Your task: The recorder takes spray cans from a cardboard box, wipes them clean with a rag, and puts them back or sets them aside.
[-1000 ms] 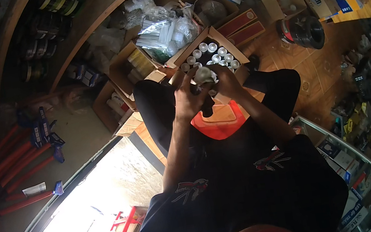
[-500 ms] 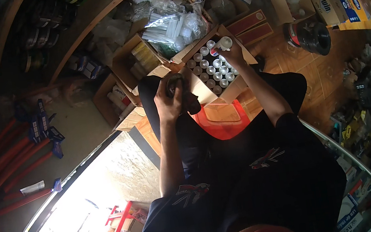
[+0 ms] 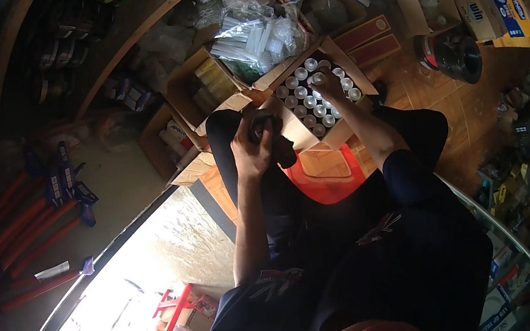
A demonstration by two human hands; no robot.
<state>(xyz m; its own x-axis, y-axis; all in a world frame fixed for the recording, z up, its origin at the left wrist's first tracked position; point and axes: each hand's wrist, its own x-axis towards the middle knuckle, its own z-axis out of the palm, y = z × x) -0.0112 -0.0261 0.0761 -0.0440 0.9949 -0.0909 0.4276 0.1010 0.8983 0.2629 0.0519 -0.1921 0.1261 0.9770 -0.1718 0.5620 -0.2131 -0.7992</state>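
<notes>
My left hand (image 3: 252, 151) is closed around a dark, crumpled bundle (image 3: 286, 153) that looks like a rag, above my left knee. Over the open cardboard box (image 3: 292, 126) between my knees, my right hand (image 3: 330, 86) grips a can (image 3: 316, 78) by its side, with the pale round end showing. Several similar cylindrical cans (image 3: 319, 111) with shiny silver ends stand upright in rows inside the box. My right fingers partly hide the held can and its neighbours.
A red plastic stool (image 3: 328, 187) shows below the box. Left of it are open cartons (image 3: 191, 108) holding tubes, and behind lies a clear plastic bag (image 3: 256, 36) of white pieces. Black coils (image 3: 462, 61) rest on the tiled floor at right. A glass-topped edge (image 3: 504, 232) runs near my right side.
My right hand has lowered the can from above the box's far side down among the other cans. My left hand still holds the dark bundle. The whole view has shifted slightly.
</notes>
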